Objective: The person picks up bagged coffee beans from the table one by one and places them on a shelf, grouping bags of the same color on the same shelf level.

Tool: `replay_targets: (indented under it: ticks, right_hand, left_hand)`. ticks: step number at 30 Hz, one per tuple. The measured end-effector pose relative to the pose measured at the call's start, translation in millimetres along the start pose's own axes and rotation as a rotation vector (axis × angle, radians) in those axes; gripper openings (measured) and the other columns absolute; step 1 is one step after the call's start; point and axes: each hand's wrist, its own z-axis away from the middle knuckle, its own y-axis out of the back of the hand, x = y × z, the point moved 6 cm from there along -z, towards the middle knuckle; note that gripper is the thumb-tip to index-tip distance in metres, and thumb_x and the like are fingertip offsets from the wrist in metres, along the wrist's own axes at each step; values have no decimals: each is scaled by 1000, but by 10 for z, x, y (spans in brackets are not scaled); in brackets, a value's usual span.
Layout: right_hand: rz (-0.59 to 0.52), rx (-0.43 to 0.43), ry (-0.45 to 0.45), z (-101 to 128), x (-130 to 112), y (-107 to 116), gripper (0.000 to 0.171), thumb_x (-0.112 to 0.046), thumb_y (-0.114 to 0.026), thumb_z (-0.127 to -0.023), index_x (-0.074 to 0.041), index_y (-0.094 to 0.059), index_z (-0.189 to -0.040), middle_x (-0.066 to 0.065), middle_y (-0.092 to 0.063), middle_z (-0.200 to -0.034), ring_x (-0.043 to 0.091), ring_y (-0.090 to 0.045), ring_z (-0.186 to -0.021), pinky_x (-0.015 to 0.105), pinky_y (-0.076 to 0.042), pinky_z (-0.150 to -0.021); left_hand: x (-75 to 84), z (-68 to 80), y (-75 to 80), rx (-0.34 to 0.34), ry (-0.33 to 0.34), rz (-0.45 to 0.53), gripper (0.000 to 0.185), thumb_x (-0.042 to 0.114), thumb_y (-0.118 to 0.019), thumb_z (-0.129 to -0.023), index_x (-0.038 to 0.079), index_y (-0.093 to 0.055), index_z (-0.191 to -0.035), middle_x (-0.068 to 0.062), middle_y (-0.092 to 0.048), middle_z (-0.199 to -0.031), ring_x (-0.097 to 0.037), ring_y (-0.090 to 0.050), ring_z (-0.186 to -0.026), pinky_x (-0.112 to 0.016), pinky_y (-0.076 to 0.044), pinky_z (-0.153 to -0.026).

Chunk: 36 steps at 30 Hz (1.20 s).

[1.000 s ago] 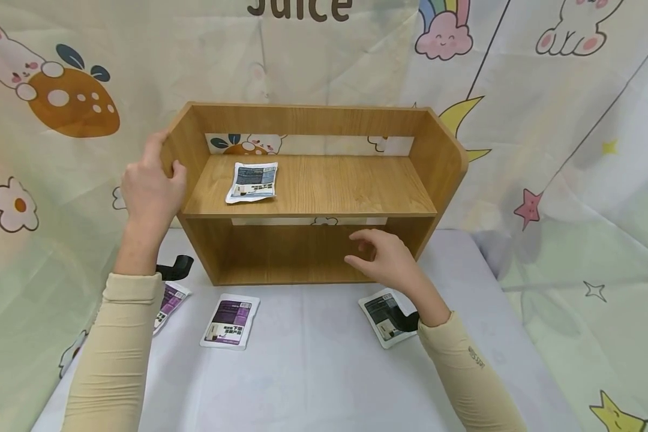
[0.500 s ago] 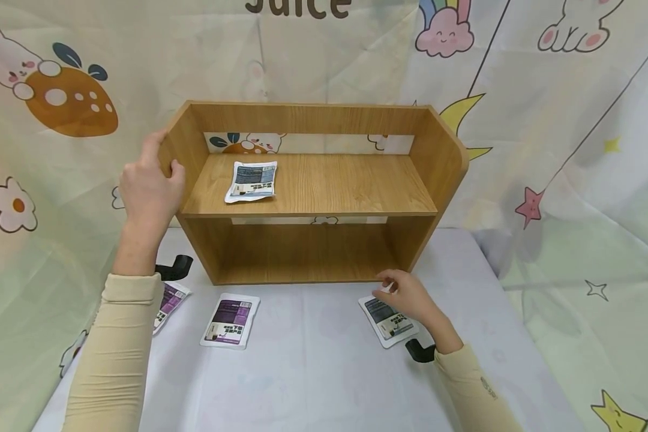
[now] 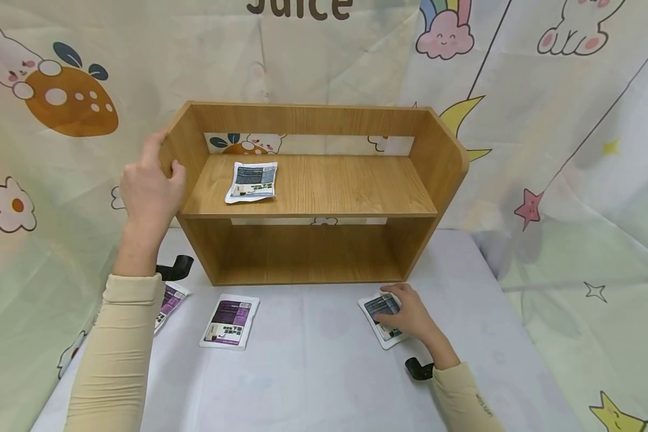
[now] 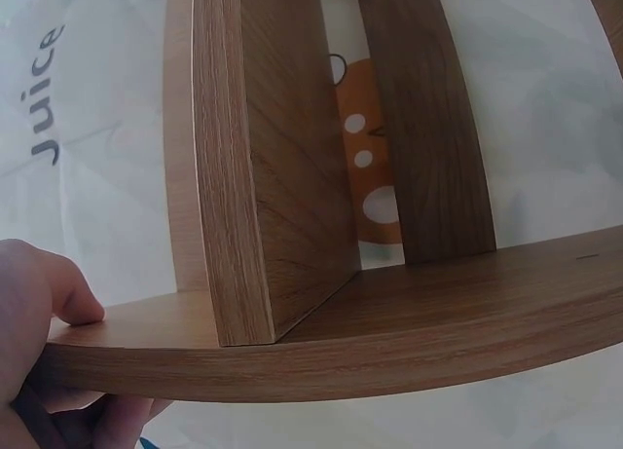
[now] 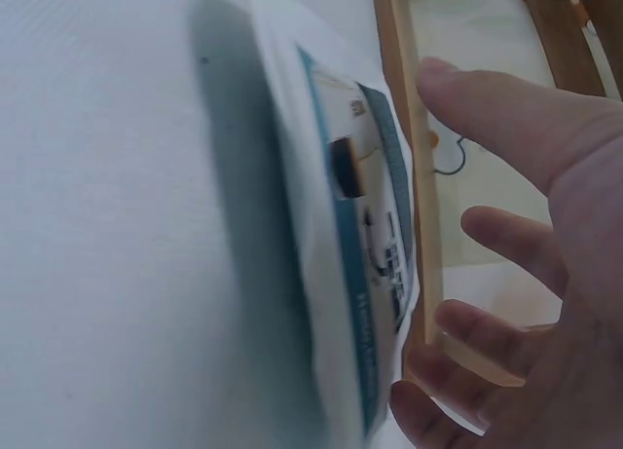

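My left hand (image 3: 152, 189) grips the left side panel of a two-tier wooden shelf (image 3: 313, 120). In the left wrist view the thumb lies on one face of the side panel (image 4: 428, 322) and the fingers curl under the other. Over a white packet with a dark teal label (image 3: 382, 307), lying on the table before the shelf's right end, is my right hand (image 3: 413, 318). Its thumb and fingers are spread and loosely bent above the packet (image 5: 360, 205); whether a fingertip touches it I cannot tell. The hand covers the packet's right part.
A blue-labelled packet (image 3: 252, 182) lies on the upper tier, towards the left. On the white table (image 3: 302, 372) are a purple-labelled packet (image 3: 229, 321) and another purple packet (image 3: 168, 305), partly hidden by my left arm. A printed cloth (image 3: 356, 60) hangs behind the shelf.
My right hand has moved down from the front of the lower tier to the teal-labelled packet, and its fingers have spread over it. The left hand and the shelf have stayed put.
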Motion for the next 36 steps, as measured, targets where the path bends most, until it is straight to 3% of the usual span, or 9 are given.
replay_targets:
  ticks: [6, 12, 15, 23, 28, 36]
  right_hand:
    - [38, -36, -44, 15, 97, -65, 83, -38, -89, -67, -12, -54, -138, 21, -44, -136, 38, -44, -120, 53, -42, -96]
    - [36, -60, -85, 53, 153, -82, 97, -37, -93, -61, -13, -47, -143, 21, -42, -127, 33, -50, -110, 50, -44, -93]
    - [10, -51, -90, 60, 155, -82, 94, -38, -93, -61, -14, -49, -140, 18, -45, -122, 30, -51, -104, 49, -45, -91]
    - [-90, -26, -56, 109, 37, -106, 69, -28, -90, -67, -15, -60, -128, 15, -58, -129, 32, -55, -115, 52, -43, -94]
    - [-104, -28, -25, 123, -196, -7, 68, -31, -90, -67, -17, -61, -127, 12, -60, -127, 29, -56, -110, 50, -46, -91]
    - [-129, 9, 54, 25, -784, 415, 69, -32, -90, -68, -18, -60, -128, 10, -62, -122, 24, -59, -97, 39, -49, -80]
  left_hand:
    - [-2, 1, -7, -9, 7, 1, 45, 19, -50, -95, 16, -50, -140, -27, -68, -92, -46, -64, -71, -42, -39, -51]
    - [-13, 1, -18, 4, 1, 4, 45, 19, -50, -95, 15, -51, -139, -26, -69, -92, -47, -65, -75, -44, -42, -52]
    - [-9, 0, -18, 6, 1, 4, 45, 19, -50, -95, 15, -51, -139, -26, -69, -92, -47, -66, -76, -44, -42, -53]
    - [-1, 27, -9, -17, 4, -4, 45, 19, -50, -95, 15, -49, -141, -26, -67, -82, -42, -58, -61, -40, -37, -49]
    - [-3, 45, -10, -18, -3, -5, 45, 18, -50, -95, 14, -50, -139, -26, -66, -80, -43, -59, -61, -41, -37, -49]
    - [3, 11, 3, -15, 10, -3, 45, 19, -49, -95, 16, -49, -140, -27, -68, -88, -47, -65, -75, -45, -44, -54]
